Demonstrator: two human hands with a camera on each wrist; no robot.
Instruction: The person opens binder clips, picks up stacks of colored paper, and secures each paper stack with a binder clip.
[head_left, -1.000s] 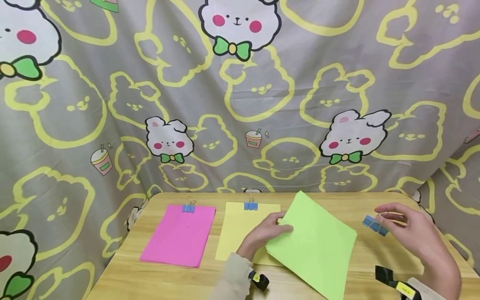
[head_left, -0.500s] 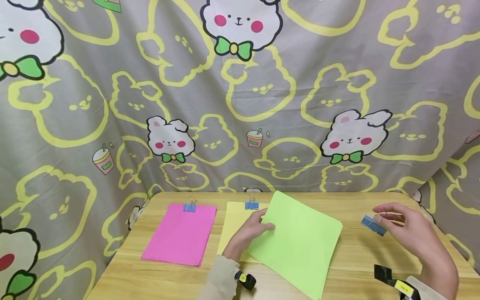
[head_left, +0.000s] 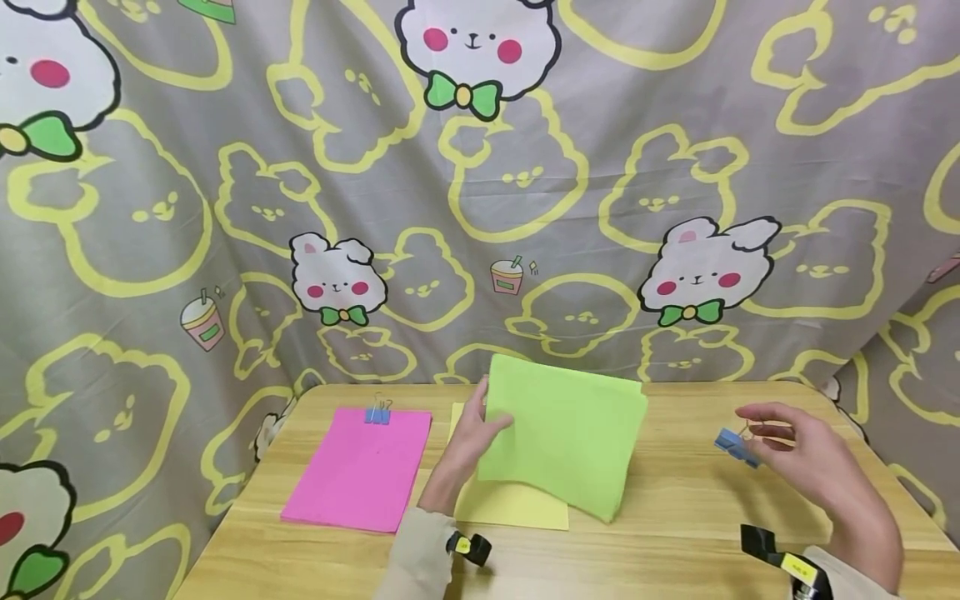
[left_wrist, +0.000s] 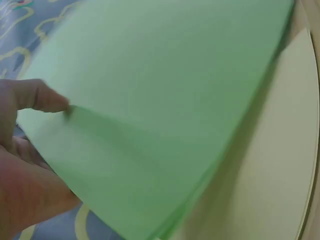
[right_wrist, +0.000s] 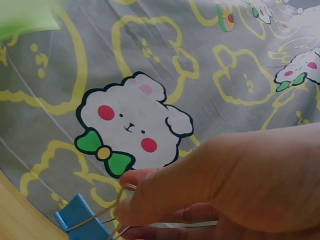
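Observation:
My left hand [head_left: 468, 433] grips a stack of light green paper [head_left: 562, 433] by its left edge, thumb on the front face. The sheets are lifted and tilted above the yellow paper [head_left: 517, 506], hiding most of it. In the left wrist view the thumb presses into the green sheets [left_wrist: 165, 75], which bend slightly there. On the right, my right hand [head_left: 802, 450] pinches a blue binder clip [head_left: 737, 447] by its wire handles, raised above the table. The right wrist view shows the clip's blue body [right_wrist: 82, 220] below the fingertips.
A pink paper stack [head_left: 360, 471] with a blue binder clip [head_left: 378, 415] on its top edge lies on the wooden table [head_left: 675, 533] at left. Behind the table hangs a grey patterned curtain [head_left: 420, 192].
The green stack has moved left over the yellow paper and turned more level, its lower corner rising. Its cover now hides the yellow paper's clip. The right hand shifted slightly left with its binder clip.

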